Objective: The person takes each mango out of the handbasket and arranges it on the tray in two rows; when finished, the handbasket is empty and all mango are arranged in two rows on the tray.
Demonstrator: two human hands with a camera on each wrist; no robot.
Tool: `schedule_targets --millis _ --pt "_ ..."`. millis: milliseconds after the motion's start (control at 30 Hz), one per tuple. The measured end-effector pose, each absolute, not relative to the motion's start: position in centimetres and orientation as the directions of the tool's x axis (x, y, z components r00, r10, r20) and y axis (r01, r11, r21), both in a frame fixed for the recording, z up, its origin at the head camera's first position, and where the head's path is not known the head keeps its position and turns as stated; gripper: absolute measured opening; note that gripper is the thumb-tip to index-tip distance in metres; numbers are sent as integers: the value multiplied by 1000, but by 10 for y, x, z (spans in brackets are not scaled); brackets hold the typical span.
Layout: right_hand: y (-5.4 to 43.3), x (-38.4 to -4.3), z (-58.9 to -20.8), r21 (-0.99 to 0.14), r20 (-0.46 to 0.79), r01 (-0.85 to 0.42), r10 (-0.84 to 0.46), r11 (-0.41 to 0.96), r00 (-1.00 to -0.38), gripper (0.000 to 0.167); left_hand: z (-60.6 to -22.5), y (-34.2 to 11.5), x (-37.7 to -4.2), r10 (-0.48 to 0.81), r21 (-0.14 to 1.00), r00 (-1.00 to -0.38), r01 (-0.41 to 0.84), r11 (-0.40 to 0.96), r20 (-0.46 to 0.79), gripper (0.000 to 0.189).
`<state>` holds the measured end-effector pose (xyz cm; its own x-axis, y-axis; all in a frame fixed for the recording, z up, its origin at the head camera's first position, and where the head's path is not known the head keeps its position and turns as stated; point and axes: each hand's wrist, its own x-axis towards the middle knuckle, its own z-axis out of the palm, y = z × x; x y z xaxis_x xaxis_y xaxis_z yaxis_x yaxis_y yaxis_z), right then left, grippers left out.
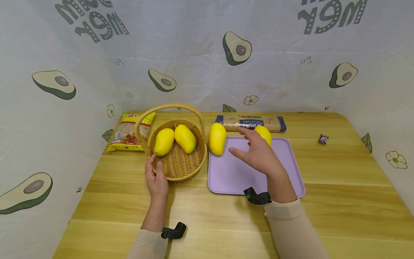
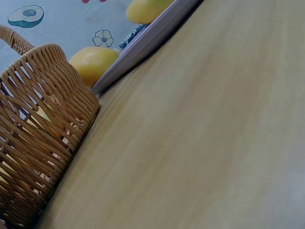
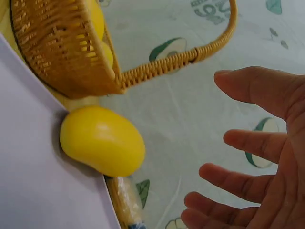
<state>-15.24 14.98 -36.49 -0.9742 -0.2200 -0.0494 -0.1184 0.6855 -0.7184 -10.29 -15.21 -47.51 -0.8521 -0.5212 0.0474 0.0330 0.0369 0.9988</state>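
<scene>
Head view: from above, behind left hand [image 1: 157, 181] and right hand [image 1: 262, 156], facing forward-down, farthest. Wrist views: low, near each hand, tilted, facing forward; share basket [image 3: 55, 47] beside left hand.

A pale backdrop [image 1: 194, 46], apparently cloth, printed with avocado halves [image 1: 237, 48], flowers [image 1: 251, 100], leaves [image 1: 229, 108] and grey lettering [image 1: 332, 16], encloses the back and both sides of a wood-grain tabletop [image 1: 339, 208].
</scene>
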Motion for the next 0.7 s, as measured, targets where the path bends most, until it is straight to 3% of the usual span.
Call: schedule_targets --millis 367,533,700 --pt "88 -131 -370 -787 10 -291 -461 544 -888 65 -476 -152 -103 -522 998 -851 49 38 61 38" --pt "57 -126 -382 -883 -1 -240 -513 404 -858 58 -477 -152 -104 -528 997 -846 55 46 71 37" --pt "23 -129 -388 -920 -12 -174 -469 352 -883 65 -476 -151 -104 -543 997 -836 59 56 80 37"
